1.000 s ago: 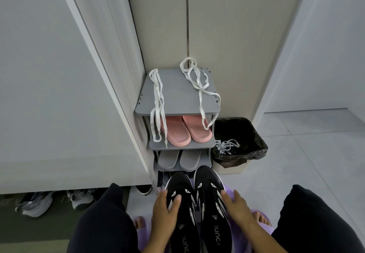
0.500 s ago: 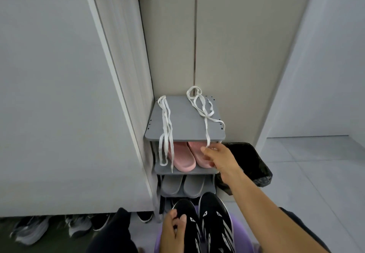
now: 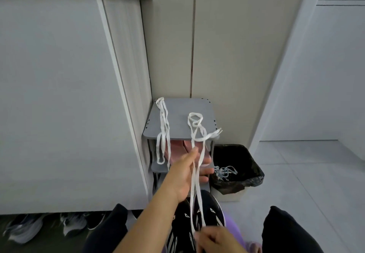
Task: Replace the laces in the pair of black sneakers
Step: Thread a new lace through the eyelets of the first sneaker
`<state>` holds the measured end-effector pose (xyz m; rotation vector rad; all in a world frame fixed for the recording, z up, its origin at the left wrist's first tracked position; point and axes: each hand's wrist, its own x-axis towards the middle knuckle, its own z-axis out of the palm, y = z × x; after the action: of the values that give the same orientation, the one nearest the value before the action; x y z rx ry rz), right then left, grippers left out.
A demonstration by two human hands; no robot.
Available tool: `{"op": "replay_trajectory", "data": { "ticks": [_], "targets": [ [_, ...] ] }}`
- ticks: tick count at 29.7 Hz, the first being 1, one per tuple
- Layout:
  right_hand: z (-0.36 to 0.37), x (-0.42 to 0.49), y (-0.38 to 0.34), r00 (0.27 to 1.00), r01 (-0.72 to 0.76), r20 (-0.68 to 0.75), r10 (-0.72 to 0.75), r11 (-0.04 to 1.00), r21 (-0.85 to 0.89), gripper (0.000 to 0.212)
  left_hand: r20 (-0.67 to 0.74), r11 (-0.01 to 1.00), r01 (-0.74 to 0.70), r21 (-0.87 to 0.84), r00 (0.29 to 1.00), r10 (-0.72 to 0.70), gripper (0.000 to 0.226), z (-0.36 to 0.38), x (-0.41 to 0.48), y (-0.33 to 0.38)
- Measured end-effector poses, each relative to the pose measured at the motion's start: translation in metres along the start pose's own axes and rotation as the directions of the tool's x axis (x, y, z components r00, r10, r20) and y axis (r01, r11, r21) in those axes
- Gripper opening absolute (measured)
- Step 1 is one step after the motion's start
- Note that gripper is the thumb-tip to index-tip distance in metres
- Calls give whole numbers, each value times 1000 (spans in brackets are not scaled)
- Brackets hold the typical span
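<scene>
The pair of black sneakers [image 3: 212,210] with white stripes sits between my knees at the bottom centre, partly hidden by my arms. A white lace [image 3: 194,118] trails from the grey shoe rack's top [image 3: 177,123] down to my hands. My left hand [image 3: 185,175] is raised in front of the rack, and two strands of that lace run between its thumb and fingers. My right hand [image 3: 214,240] grips the lower strands just above the sneakers. A second white lace [image 3: 163,134] hangs over the rack's left front edge.
Pink slippers [image 3: 175,150] lie on the rack's second shelf. A black-lined bin [image 3: 240,155] right of the rack holds pale old laces [image 3: 226,171]. A white cabinet fills the left, with shoes [image 3: 23,231] under it. A purple seat [image 3: 234,226] lies beneath the sneakers.
My right hand has drawn the right-hand lace off the rack down to the sneakers. My left hand left the sneakers and rose to take the strands. The camera tilted up.
</scene>
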<state>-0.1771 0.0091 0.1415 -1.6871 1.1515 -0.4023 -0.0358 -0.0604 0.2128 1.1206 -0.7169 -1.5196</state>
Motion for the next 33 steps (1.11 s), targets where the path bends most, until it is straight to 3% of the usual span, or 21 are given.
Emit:
{"op": "replay_trajectory", "data": {
  "ticks": [2,3,4,5,6,8,9,13,14,16,21,23,26,30,33],
  "targets": [
    [1,-2,26,995,-91,-29,97,984,155,62,-8,998,-42,41,999,42,24,2,-1,9],
    [-1,-9,36,1000,-5,-28,6,1000,26,61,-22,994,-80,74,996,82,24,2,-2,12],
    [-1,-14,50,993,78,90,-75,997,-26,41,-41,984,-121,130,991,128,23,2,-5,13],
    [-4,-9,52,990,-97,116,83,988,122,21,-48,967,-157,201,984,170,21,1,-8,12],
    [-11,7,54,974,-219,-38,224,970,108,14,-34,946,-174,272,981,190,19,2,-13,8],
    [-24,22,49,939,-173,-256,228,960,222,23,42,913,-162,374,987,158,16,3,-24,-7],
    [-30,25,43,928,-153,-264,262,916,371,28,92,900,-142,413,989,115,17,4,-29,-16],
    [-47,47,22,974,-203,94,205,617,760,68,230,852,-70,519,971,-60,14,6,-42,-55],
    [-48,52,18,969,-237,154,193,546,804,68,236,836,-53,546,967,-93,13,5,-43,-65],
    [-52,60,10,962,-245,145,230,501,830,47,242,791,-16,612,956,-168,16,0,-46,-84],
    [-68,80,7,951,-161,2,309,490,857,21,218,734,84,674,927,-306,19,-28,-53,-116],
    [-74,87,11,948,-117,-62,313,522,845,18,218,742,115,661,916,-336,12,-39,-53,-121],
    [-82,91,12,963,-136,-45,265,625,769,21,161,795,195,574,925,-343,16,-50,-45,-124],
    [-83,93,9,974,-226,145,173,767,601,18,-83,807,148,572,989,-122,27,-57,-15,-111],
    [-83,96,4,958,-221,275,76,807,547,19,-3,693,-59,718,996,89,59,-51,10,-94]
  ]
}}
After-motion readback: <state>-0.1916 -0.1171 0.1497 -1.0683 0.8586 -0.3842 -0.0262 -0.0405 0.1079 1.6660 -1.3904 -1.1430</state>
